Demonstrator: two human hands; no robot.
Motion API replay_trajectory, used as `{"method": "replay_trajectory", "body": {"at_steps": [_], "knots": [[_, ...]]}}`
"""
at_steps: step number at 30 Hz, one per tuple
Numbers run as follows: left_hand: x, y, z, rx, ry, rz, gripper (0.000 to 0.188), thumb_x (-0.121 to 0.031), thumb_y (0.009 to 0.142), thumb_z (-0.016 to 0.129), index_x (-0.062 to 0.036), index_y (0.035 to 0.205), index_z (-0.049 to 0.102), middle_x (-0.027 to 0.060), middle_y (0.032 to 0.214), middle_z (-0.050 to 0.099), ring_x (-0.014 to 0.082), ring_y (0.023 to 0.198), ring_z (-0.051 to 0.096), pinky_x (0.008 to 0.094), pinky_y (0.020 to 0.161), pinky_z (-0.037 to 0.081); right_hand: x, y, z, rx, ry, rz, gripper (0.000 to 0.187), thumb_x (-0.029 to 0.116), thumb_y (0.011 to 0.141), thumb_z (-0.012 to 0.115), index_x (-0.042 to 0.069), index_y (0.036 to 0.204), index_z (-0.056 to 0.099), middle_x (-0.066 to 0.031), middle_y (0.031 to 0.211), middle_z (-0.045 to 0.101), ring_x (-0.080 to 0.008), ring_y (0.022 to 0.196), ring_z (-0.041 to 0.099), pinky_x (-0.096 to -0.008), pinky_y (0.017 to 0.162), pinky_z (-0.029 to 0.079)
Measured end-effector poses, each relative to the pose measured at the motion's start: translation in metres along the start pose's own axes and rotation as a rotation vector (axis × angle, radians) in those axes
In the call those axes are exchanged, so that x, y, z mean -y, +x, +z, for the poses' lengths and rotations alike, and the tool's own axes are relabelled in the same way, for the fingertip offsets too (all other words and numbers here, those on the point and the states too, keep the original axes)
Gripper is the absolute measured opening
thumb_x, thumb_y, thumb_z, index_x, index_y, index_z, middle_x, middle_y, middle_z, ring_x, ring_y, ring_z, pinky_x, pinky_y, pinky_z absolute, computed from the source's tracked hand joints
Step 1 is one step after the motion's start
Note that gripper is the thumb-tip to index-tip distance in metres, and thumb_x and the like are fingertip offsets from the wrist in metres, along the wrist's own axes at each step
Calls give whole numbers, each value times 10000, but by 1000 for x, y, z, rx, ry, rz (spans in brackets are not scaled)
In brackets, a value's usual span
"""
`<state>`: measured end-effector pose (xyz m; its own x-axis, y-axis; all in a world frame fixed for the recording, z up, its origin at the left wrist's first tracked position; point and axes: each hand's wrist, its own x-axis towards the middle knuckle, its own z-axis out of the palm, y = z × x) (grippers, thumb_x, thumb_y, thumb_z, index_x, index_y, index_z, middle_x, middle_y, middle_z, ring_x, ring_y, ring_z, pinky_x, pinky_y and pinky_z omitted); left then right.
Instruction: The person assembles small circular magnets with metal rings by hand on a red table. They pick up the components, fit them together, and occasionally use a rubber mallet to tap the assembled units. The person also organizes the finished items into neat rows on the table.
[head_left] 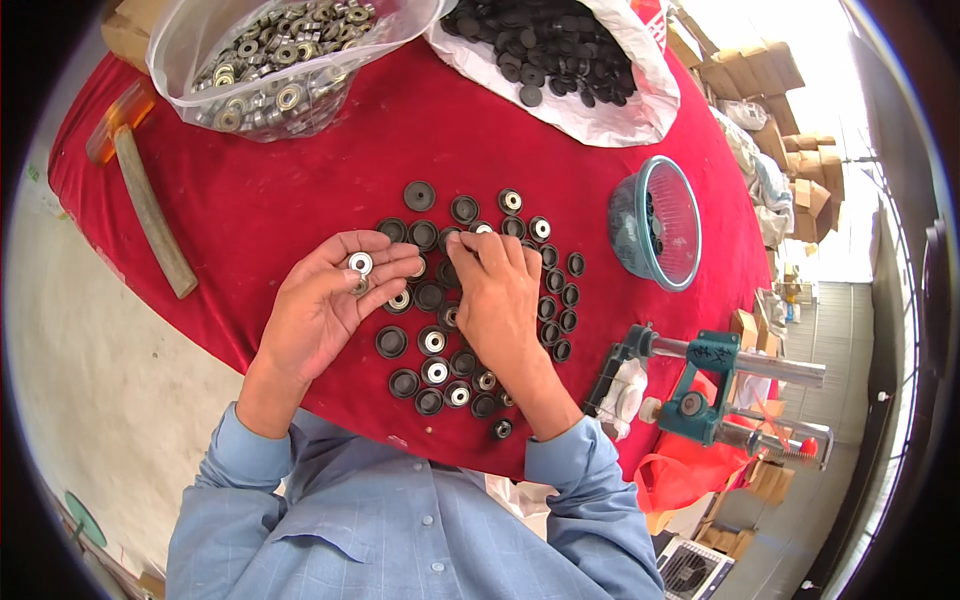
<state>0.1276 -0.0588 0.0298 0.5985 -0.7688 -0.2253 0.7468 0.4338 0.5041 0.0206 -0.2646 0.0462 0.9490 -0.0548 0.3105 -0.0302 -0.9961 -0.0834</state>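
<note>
Left hand (322,298), half-open, cradled shiny steel ring bearings (360,270); right hand (498,298), at its three o'clock, bent over round black cups (391,342), pinch hidden from me. Bearing-seating, seemingly; next needed centring.

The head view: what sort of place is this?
Probably a small assembly workshop or storeroom: metal bearings heaped in a clear bag, a green press-like machine, and cardboard boxes piled behind.

Bright, glare right, edges bent.
</note>
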Motion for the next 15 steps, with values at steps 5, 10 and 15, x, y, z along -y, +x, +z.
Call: {"method": "replay_trajectory", "body": {"at_steps": [5,10,15], "knots": [[2,1,0,47,6,24,489,-56,1002,515,93,1466,478,315,1512,547,397,1434,562,462,1207,478,6,3,-17,-39,270,131,403,41,906,696,38,1309,693,-125,1190,687,-337,1087,650,-489,918,491],[10,1,-5,142,48,53,594,-118,979,585,70,1525,444,276,1575,509,358,1485,502,471,1247,417,58,12,-15,-88,536,-38,387,96,870,784,52,1236,665,-140,1164,655,-328,998,683,-436,835,548],[11,-5,-2,84,104,6,580,-61,979,532,58,1537,434,247,1562,523,313,1451,526,446,1226,427,63,13,0,-20,604,72,354,11,845,784,61,1186,703,-123,1137,680,-338,971,720,-440,807,604]]}}
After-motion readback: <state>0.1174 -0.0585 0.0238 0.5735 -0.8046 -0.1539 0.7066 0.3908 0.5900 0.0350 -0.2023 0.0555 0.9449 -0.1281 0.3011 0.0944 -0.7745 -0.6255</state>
